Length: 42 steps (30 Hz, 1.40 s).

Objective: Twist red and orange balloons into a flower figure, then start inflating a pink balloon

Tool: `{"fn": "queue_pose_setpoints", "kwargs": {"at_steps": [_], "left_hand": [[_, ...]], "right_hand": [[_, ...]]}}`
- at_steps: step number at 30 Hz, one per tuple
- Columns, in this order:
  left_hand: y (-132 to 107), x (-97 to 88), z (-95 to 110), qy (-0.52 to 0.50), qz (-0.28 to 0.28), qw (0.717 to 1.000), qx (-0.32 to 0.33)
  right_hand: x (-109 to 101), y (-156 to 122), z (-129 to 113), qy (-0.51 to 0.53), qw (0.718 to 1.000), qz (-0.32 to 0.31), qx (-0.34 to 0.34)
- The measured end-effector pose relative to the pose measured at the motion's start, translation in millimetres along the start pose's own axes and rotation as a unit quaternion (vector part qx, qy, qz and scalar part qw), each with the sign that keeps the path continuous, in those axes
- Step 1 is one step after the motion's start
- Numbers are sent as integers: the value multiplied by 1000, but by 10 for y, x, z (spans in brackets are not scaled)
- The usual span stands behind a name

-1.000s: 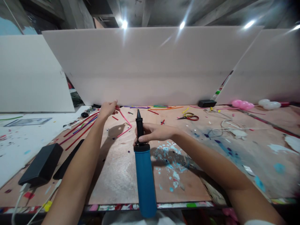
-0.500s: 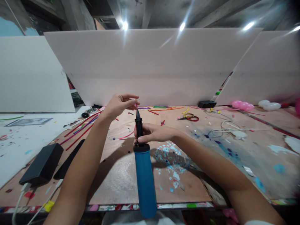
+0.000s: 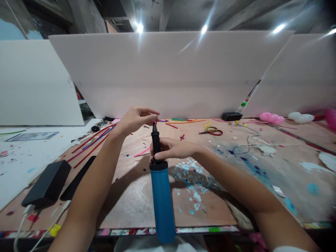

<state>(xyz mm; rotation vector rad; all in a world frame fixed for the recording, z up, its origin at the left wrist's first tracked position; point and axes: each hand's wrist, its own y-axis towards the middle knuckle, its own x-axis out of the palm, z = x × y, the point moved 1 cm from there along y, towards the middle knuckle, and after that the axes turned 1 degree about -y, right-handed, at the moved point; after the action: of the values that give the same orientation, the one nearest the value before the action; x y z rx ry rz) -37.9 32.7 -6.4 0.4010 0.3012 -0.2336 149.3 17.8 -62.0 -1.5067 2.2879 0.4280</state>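
Observation:
A blue hand pump (image 3: 163,206) with a black ribbed neck and a pointed nozzle stands nearly upright in front of me. My right hand (image 3: 174,148) is closed round its black neck, thumb on the near side. Just above the nozzle tip, my left hand (image 3: 138,120) pinches a bit of pink rubber, seemingly the mouth of a long thin balloon. Whether that rubber touches the nozzle, I cannot tell. Behind the pump a pink balloon strip (image 3: 142,152) shows low over the table; its link to the pinched end is hidden.
Red-handled scissors (image 3: 211,131) lie beyond my right hand. Uninflated balloons (image 3: 90,154) are spread at left, near a black power bank (image 3: 47,183) with a white cable. Inflated pink balloons (image 3: 271,117) and a black box (image 3: 232,116) sit at the back right, before a white panel (image 3: 168,77).
My left hand has shifted slightly right, with its pinched fingers now over the nozzle tip. The pink strip behind has moved a little. My right hand and the pump stay in place.

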Motion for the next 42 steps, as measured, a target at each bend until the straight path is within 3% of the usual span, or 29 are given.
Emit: {"fn": "queue_pose_setpoints", "kwargs": {"at_steps": [5, 18, 25, 26, 28, 31, 33, 36, 42], "left_hand": [[-27, 31, 41, 7, 21, 1000, 4], [-24, -55, 1, 55, -32, 998, -14], [-67, -65, 69, 93, -36, 995, -12], [-77, -62, 88, 104, -33, 994, -10], [-101, -43, 128, 121, -34, 992, 0], [-150, 29, 195, 119, -47, 991, 34], [-198, 96, 247, 110, -50, 991, 63], [-297, 193, 345, 104, -47, 987, 110], [-522, 320, 543, 135, -52, 976, 163]], "right_hand": [[4, -3, -29, 3, 1000, -6, 10], [-13, -6, -9, 2, 1000, -16, 1], [-82, -75, -93, -70, 997, -16, 3], [-104, -100, -121, -90, 996, 7, 8], [-155, -152, -175, -136, 984, 116, 3], [-212, -221, -227, -176, 925, 328, -72], [-217, -248, -240, -184, 881, 412, -142], [-193, -274, -262, -203, 837, 462, -214], [-103, -349, -354, -238, 797, 474, -289]]}}
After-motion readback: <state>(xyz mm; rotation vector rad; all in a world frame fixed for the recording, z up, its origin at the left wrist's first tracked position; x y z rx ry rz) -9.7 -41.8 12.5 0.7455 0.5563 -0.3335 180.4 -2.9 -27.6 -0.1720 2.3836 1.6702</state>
